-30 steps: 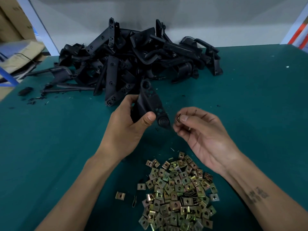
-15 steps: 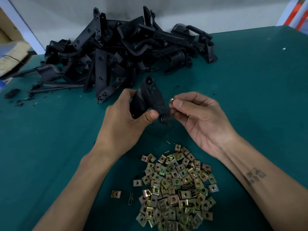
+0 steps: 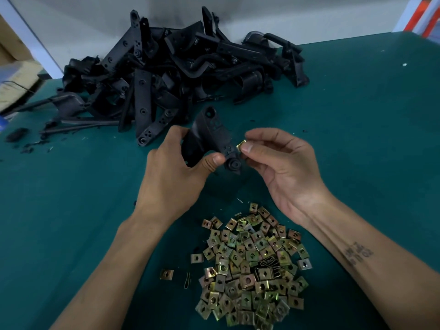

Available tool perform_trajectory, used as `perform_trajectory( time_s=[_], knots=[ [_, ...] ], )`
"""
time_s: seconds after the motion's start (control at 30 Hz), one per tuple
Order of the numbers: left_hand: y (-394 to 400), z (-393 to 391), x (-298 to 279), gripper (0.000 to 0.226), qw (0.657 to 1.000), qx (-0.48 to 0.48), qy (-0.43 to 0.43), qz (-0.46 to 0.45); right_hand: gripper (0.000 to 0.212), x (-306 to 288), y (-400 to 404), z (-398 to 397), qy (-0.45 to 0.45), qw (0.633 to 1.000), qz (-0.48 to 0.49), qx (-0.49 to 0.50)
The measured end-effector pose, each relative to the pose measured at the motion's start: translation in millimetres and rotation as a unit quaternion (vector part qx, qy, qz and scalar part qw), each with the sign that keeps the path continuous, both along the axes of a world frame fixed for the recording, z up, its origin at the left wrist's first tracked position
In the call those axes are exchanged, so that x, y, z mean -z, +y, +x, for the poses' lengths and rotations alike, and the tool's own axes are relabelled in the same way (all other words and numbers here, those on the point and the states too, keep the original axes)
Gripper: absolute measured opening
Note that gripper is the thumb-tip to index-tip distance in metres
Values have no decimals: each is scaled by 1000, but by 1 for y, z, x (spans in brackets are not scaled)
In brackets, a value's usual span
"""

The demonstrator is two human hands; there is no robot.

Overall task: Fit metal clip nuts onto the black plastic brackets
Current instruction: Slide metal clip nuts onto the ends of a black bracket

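Note:
My left hand (image 3: 173, 182) grips a black plastic bracket (image 3: 209, 136) above the green table, thumb pressed near its lower round end. My right hand (image 3: 283, 167) pinches a small brass-coloured clip nut (image 3: 241, 146) between thumb and forefinger, and the nut touches the bracket's right edge. A heap of several loose clip nuts (image 3: 252, 265) lies on the table just below both hands. A big pile of black brackets (image 3: 176, 67) sits at the back of the table.
The green table top (image 3: 357, 129) stretches to the right and left of the hands. One stray clip nut (image 3: 166, 274) lies left of the heap. Black plastic scraps (image 3: 17, 134) are at far left. Cardboard boxes (image 3: 14, 77) stand beyond the left edge.
My right hand has brought the clip nut leftwards from a small gap until it touches the bracket's edge. The left hand keeps holding the bracket, which sits slightly more upright.

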State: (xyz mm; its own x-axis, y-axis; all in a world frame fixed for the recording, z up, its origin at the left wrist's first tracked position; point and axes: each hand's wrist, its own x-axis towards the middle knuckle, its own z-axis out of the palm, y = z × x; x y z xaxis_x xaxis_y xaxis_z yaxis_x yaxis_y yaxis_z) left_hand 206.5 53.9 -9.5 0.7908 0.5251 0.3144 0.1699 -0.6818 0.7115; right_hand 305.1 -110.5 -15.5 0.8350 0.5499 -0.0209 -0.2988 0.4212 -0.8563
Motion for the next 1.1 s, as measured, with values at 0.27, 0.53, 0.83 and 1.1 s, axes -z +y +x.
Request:
perform_trajectory(
  time_s=[0.27,0.53,0.83,1.1],
  knots=[
    [-2,1,0,71,1000,4,11,2,9,0,2,-1,28,999,10,-12],
    [-3,0,0,69,1000,-2,10,16,6,-1,3,-3,-4,1000,-8,-15],
    [-4,0,1,65,999,-12,17,30,12,0,7,-6,-2,1000,-10,5],
    [-5,0,-1,72,1000,-7,3,29,7,0,4,-6,-18,999,8,-25]
  ],
)
